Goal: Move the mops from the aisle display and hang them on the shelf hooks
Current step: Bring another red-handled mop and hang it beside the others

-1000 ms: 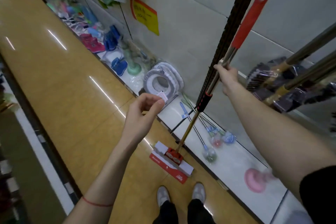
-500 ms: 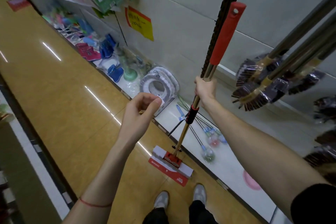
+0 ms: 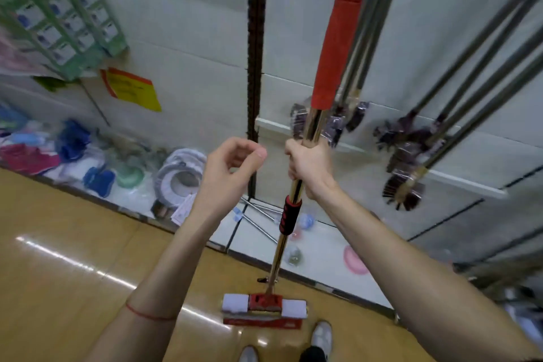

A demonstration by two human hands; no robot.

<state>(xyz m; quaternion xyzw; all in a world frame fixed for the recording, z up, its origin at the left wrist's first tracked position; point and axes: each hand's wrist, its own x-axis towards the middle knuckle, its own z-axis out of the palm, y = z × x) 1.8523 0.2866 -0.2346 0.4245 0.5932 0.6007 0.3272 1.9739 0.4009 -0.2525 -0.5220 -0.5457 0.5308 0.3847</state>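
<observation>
A sponge mop stands upright in front of the shelf wall. Its gold pole (image 3: 277,253) carries a red top grip (image 3: 332,50) with a hang hole and a red-and-black sleeve (image 3: 289,214) lower down. The white-and-red mop head (image 3: 264,307) is down at the wooden floor by my shoes. My right hand (image 3: 307,163) grips the pole just below the red grip. My left hand (image 3: 232,167) is raised just left of the pole, fingers curled toward the thumb, holding nothing that I can see. No hook is visible.
A black slotted upright (image 3: 254,67) runs down the white back panel. Several long-handled brushes (image 3: 402,185) hang to the right. The low white shelf (image 3: 329,247) holds toilet seat covers (image 3: 182,176), plungers and slippers. A yellow sign (image 3: 132,91) hangs at left.
The view has swung to face the shelf wall. The mop has come upright and nearer the hanging brushes, and my left hand has drawn in close beside the pole.
</observation>
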